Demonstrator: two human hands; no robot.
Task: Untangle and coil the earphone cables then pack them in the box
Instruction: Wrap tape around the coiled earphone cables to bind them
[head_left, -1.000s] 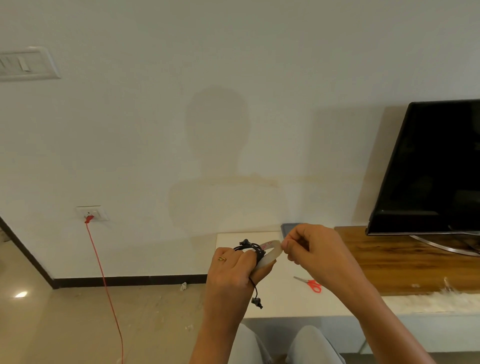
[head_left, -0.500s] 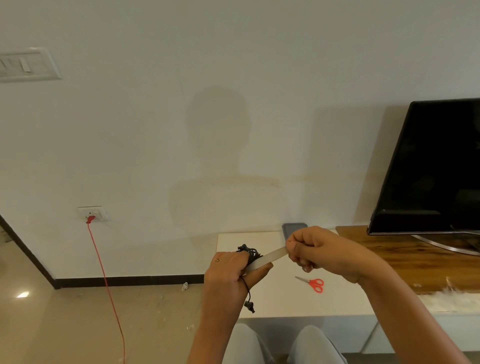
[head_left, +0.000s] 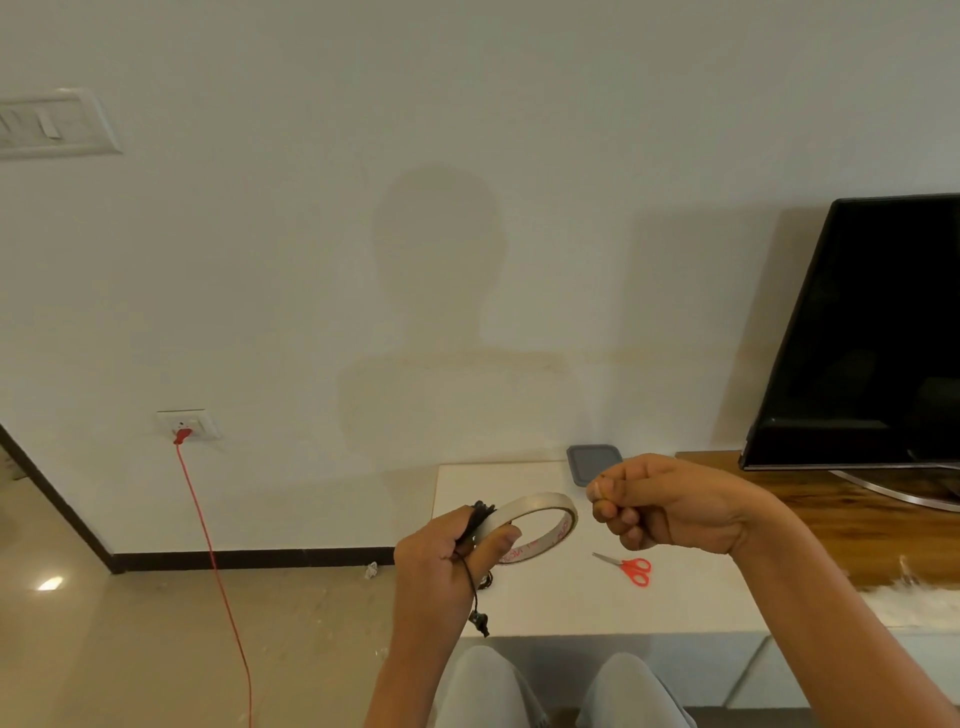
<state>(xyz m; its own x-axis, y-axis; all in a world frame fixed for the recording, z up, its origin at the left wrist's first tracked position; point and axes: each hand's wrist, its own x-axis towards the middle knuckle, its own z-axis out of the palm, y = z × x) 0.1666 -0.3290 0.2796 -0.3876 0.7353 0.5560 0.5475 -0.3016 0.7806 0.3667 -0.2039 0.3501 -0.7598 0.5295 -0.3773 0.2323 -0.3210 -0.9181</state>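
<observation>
Head view, left hand: grip clenched on the coiled earphone cable and the tape roll; one cable end hangs below the fist.
Right hand: fingers curled just right of the roll; contents cannot be told.
Axis: roll juts right from the left grip, toward the right hand.
Box: far on the white counter, behind the hands.
Room: scissors on the counter; television far right.
</observation>
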